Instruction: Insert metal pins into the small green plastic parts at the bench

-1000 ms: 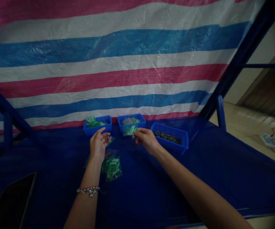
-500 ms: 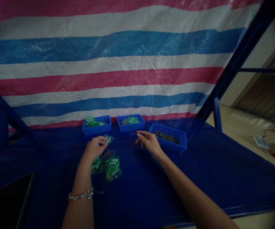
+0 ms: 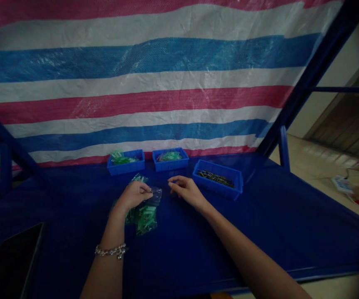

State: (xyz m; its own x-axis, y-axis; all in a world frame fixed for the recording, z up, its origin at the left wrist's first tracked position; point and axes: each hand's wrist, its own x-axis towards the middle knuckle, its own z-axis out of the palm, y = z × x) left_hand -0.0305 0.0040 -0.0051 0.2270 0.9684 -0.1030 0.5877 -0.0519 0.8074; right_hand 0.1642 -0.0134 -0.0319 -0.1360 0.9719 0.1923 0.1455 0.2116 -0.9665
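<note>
My left hand point(image 3: 134, 194) pinches the edge of a small clear plastic bag point(image 3: 155, 195) just above the blue table point(image 3: 198, 241). Under and beside that hand lies a pile of clear bags with green parts point(image 3: 145, 218). My right hand point(image 3: 184, 190) hovers a little to the right of the bag, fingers curled loosely, with nothing visible in them. Behind the hands stand three blue bins: a left bin point(image 3: 126, 162) and a middle bin point(image 3: 170, 158) with green bagged parts, and a right bin point(image 3: 218, 179) with dark thin metal pieces.
A striped red, white and blue tarp point(image 3: 142, 83) hangs behind the table. Blue frame posts point(image 3: 310, 79) rise at the right and left. A dark flat screen point(image 3: 9, 259) lies at the near left corner. Floor with clutter shows at the far right.
My right hand dropped a bag of green parts into the middle bin and drew back toward me. My left hand lowered to the pile and took hold of a clear bag.
</note>
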